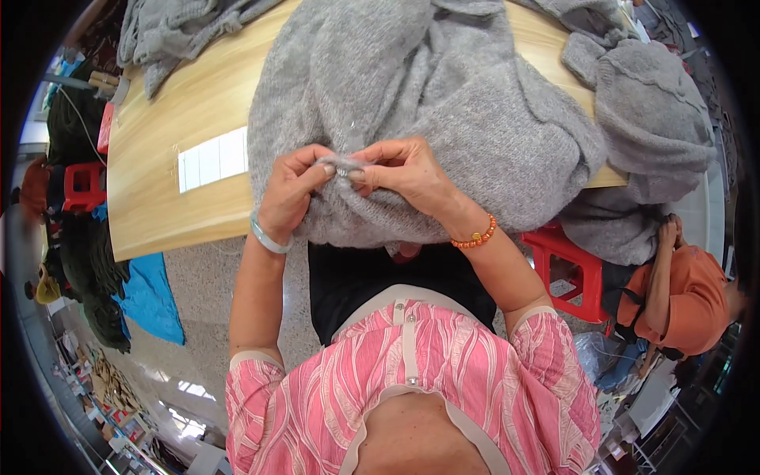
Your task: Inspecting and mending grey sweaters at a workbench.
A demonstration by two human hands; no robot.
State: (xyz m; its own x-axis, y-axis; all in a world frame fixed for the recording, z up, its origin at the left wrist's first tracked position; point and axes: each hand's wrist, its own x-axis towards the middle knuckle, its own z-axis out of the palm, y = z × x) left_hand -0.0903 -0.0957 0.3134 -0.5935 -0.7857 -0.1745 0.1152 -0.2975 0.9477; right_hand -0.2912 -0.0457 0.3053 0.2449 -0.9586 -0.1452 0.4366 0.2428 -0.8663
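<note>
A large grey knitted garment (491, 119) lies bunched over the table's near edge and hangs down toward my lap. My left hand (293, 186) pinches a fold of the knit between thumb and fingers. Close beside it, my right hand (408, 174) pinches the same small gathered bit from the other side. A little strip of lighter knit shows between the two thumbs; whether anything tiny sits in the fingertips, I cannot make out.
The wooden table (158, 214) bears a white ruled strip (214, 161) at left. More grey knitwear (653, 103) lies at the right and far left. A red stool (566, 273) stands by a co-worker in orange (689, 305). Blue sheeting (154, 301) lies on the floor.
</note>
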